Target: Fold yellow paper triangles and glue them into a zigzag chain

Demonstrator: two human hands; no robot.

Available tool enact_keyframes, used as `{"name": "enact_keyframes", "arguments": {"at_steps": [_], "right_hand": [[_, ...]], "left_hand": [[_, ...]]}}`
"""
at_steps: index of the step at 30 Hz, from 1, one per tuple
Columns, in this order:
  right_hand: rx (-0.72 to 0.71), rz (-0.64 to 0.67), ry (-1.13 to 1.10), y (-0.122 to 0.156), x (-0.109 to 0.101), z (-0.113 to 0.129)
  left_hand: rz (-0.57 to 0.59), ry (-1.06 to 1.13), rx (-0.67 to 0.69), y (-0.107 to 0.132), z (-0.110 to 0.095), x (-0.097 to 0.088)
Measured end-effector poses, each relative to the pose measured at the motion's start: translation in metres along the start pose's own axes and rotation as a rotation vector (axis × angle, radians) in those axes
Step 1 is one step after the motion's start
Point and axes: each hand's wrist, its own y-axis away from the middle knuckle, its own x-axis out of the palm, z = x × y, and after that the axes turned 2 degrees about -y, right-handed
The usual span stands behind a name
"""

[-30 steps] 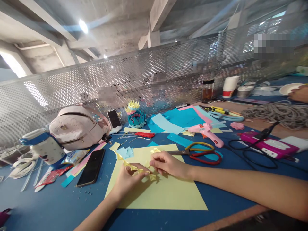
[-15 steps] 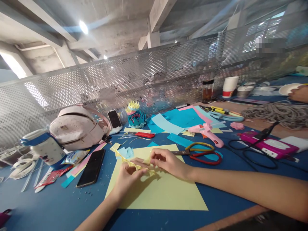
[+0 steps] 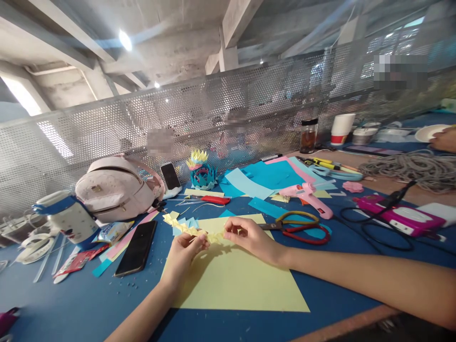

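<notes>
A pale yellow folded paper strip [image 3: 215, 237] with pointed folds runs between my two hands. My left hand [image 3: 187, 249] pinches it near its middle, and its free end reaches out to the upper left. The fingertips of my right hand [image 3: 245, 236] are closed on the strip's right end. Both hands are above a large yellow paper sheet [image 3: 242, 289]. Scissors [image 3: 302, 228] with one yellow and one red handle lie right of my right hand. Small light blue paper pieces [image 3: 188, 222] lie beyond my left hand.
A black phone [image 3: 137, 249], a pink backpack [image 3: 114, 187] and a blue-lidded bottle [image 3: 69, 218] stand or lie at left. Behind are a layered paper crown-like piece [image 3: 201, 172] and a red-handled cutter [image 3: 217, 200]. A pink glue gun [image 3: 306, 194] lies right; another person's hand [image 3: 443, 138] holds a white bowl.
My left hand has shifted slightly left and turned, and the strip now stretches flatter between my hands. My right hand has hardly moved.
</notes>
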Motion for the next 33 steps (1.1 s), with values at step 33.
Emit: {"name": "enact_keyframes", "arguments": {"at_steps": [33], "right_hand": [[-0.021, 0.130, 0.111, 0.0014, 0.0043, -0.0080]], "left_hand": [[0.076, -0.023, 0.016, 0.0028, 0.0014, -0.0003]]}}
